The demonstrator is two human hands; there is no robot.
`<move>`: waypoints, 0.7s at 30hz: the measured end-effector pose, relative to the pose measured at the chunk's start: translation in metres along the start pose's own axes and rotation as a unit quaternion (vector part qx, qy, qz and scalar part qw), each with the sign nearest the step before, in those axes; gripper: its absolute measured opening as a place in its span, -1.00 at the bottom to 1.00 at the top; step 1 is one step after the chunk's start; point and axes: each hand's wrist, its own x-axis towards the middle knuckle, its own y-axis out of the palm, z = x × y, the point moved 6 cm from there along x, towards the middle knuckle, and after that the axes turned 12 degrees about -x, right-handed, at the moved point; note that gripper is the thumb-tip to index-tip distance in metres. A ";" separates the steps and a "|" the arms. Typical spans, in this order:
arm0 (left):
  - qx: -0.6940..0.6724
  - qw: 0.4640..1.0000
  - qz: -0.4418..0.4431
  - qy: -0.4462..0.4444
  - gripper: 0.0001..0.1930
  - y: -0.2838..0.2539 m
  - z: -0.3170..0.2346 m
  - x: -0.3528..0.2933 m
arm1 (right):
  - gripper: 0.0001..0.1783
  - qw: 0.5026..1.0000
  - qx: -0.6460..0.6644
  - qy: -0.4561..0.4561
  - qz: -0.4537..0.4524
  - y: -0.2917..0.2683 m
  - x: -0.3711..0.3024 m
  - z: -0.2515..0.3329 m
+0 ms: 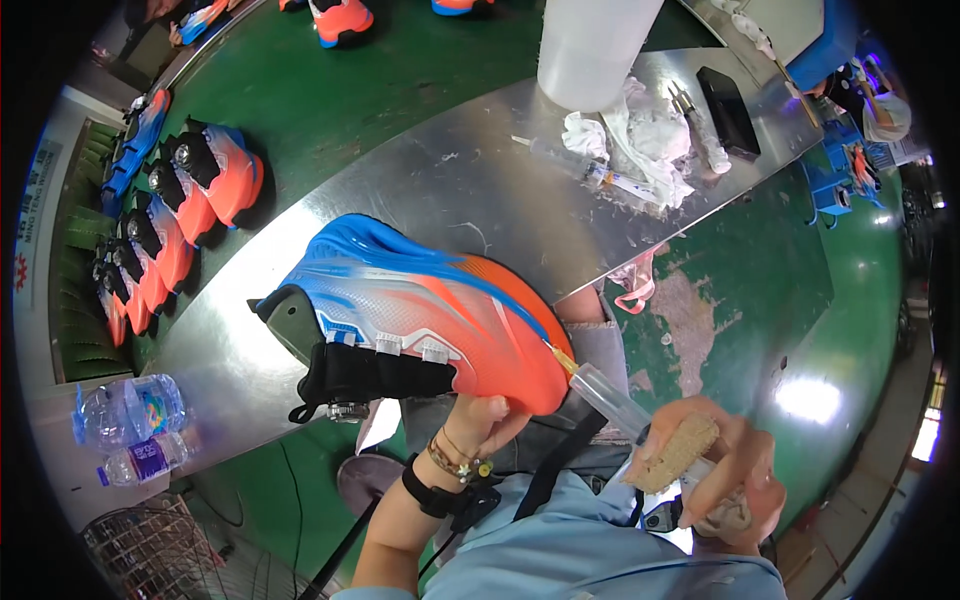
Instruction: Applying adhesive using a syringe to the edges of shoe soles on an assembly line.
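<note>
— Finished with shoe (430, 310)?
— Probably not: over bench (450, 150), with syringe (608, 400) at sole edge (522, 300); impossible to judge remainder.
— And holding?
— With left hand (482, 428) half-curled at toe (530, 385); right hand (735, 480) closed around syringe, tan block (678, 455).

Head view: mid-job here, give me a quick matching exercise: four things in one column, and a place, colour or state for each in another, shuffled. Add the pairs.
Things:
1. Left hand
2. White container
3. Shoe
4. Right hand

Descriptions:
A. Blue fading to coral
B. Holding a syringe and a tan block
C. At the toe end, with a black wristband on its wrist
D. On the metal bench, beside crumpled white cloth

Right pairs: 1-C, 2-D, 3-A, 4-B
</note>
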 end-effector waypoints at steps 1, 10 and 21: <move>0.000 1.000 0.003 -0.006 -0.27 0.005 0.002 0.007 | -0.28 0.999 -0.024 0.000 -0.039 -0.005 -0.001 0.003; 0.006 1.000 0.027 0.013 -0.14 0.038 -0.003 0.040 | -0.29 0.993 -0.065 -0.012 -0.097 -0.008 -0.008 0.011; -0.030 0.995 0.056 0.072 -0.17 0.049 -0.006 0.065 | -0.50 0.965 -0.209 -0.156 0.036 0.007 0.000 0.012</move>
